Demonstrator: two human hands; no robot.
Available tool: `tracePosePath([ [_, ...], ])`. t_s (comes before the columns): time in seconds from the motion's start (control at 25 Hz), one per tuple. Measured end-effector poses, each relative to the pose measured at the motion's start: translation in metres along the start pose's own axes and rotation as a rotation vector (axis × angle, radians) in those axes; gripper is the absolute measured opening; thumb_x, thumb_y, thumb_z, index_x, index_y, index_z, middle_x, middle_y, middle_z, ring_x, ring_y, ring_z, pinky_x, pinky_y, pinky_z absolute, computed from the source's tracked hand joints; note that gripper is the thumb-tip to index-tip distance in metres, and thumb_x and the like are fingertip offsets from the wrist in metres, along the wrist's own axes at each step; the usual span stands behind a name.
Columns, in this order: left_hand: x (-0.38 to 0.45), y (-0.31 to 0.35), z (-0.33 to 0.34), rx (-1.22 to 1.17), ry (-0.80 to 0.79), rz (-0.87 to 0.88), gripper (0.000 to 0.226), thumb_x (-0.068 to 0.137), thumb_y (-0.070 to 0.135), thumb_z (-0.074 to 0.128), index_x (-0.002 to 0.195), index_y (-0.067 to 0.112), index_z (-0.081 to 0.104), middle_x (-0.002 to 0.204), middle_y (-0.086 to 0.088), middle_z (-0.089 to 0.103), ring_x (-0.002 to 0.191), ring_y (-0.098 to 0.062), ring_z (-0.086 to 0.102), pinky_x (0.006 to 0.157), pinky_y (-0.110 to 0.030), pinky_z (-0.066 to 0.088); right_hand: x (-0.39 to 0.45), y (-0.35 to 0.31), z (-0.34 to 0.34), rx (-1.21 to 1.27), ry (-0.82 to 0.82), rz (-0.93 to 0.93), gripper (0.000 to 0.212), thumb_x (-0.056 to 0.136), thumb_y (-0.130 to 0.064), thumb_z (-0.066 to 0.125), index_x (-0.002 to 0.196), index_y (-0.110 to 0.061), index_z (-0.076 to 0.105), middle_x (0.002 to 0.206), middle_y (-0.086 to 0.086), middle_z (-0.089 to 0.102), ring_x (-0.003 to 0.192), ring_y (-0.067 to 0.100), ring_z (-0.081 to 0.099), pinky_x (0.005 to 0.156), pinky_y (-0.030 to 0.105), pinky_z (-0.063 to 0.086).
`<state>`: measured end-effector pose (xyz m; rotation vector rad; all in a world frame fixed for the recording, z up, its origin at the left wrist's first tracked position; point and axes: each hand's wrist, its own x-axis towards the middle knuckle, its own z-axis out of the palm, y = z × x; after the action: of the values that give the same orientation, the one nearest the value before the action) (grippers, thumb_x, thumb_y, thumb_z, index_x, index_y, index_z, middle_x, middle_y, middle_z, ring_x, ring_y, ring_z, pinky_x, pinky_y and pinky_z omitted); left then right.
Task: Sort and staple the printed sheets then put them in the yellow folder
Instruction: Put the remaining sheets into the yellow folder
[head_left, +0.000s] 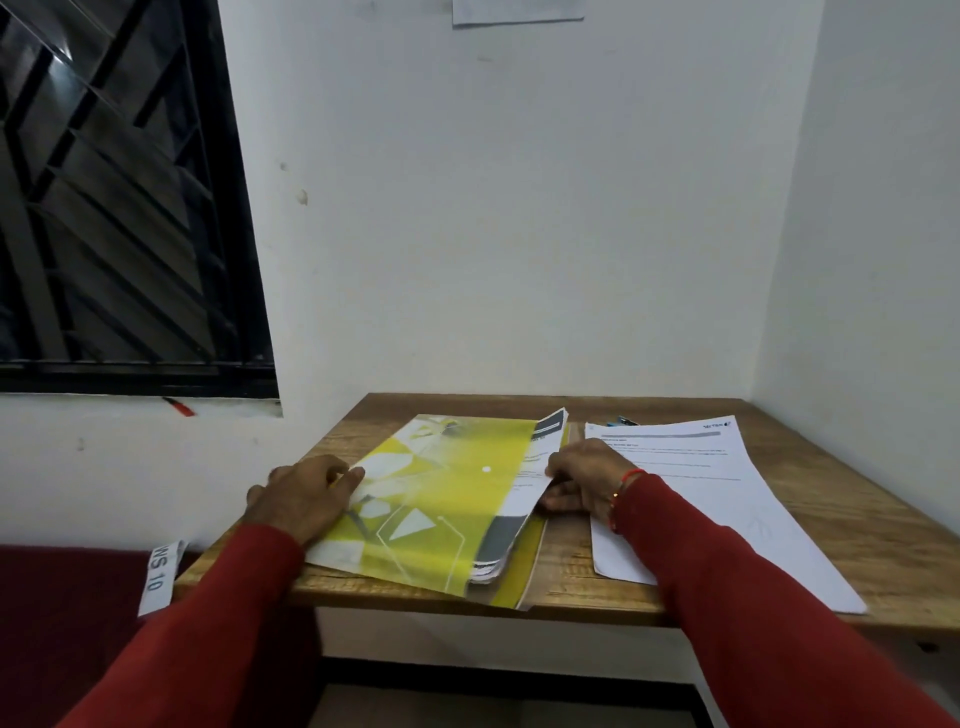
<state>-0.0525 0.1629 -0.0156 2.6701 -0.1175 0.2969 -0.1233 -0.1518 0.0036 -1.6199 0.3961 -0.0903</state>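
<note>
Red sleeves (737, 597) reach over the wooden bench (831, 499). On it lies the yellow folder (436, 499), white-patterned, printed sheets (540, 462) sticking from its right side. Left hand (304, 496) rests flat on its edge; right hand (584, 480) apparently pinches the sheets. Loose pages (691, 483) lie beside.

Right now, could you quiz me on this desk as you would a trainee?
1. True or false: the yellow folder lies on the wooden table.
2. Which hand grips the printed sheets sticking out of the folder's edge? A) left hand B) right hand
3. Fill in: to the right of the folder lies a loose stack of white ____.

Key: 1 true. 2 B, the right hand; the left hand rests on the folder's left edge. 3 papers.
</note>
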Motion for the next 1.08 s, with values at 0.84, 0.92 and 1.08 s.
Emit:
tracePosePath([
  [0.84,0.000,-0.002,0.010,-0.117,0.060,0.038,0.042,0.103,0.050,0.031,0.109,0.034,0.068,0.126,-0.003,0.064,0.129,-0.030,0.042,0.108,-0.047,0.023,-0.016,-0.004,-0.001,-0.405,0.018,-0.227,0.039,0.092,-0.023,0.066,0.128,-0.010,0.055,0.101,0.025,0.069,0.076,0.035,0.067,0.075,0.046,0.057],
  [0.92,0.000,-0.003,0.008,-0.149,0.056,0.026,0.038,0.102,0.051,0.035,0.107,0.034,0.069,0.124,-0.003,0.066,0.127,-0.031,0.045,0.107,-0.045,0.029,-0.013,-0.003,-0.001,-0.442,0.031,-0.256,0.036,0.090,-0.023,0.068,0.123,-0.014,0.056,0.089,0.015,0.069,0.072,0.033,0.068,0.068,0.041,0.058],
  [1.08,0.010,-0.014,-0.001,-0.275,0.000,0.075,0.025,0.097,0.048,0.050,0.094,0.034,0.071,0.107,-0.001,0.071,0.108,-0.023,0.062,0.089,-0.032,0.045,-0.016,0.007,0.002,-0.931,-0.020,-0.419,0.023,0.089,-0.033,0.067,0.110,-0.023,0.067,0.106,-0.005,0.060,0.097,0.015,0.058,0.083,0.025,0.043],
])
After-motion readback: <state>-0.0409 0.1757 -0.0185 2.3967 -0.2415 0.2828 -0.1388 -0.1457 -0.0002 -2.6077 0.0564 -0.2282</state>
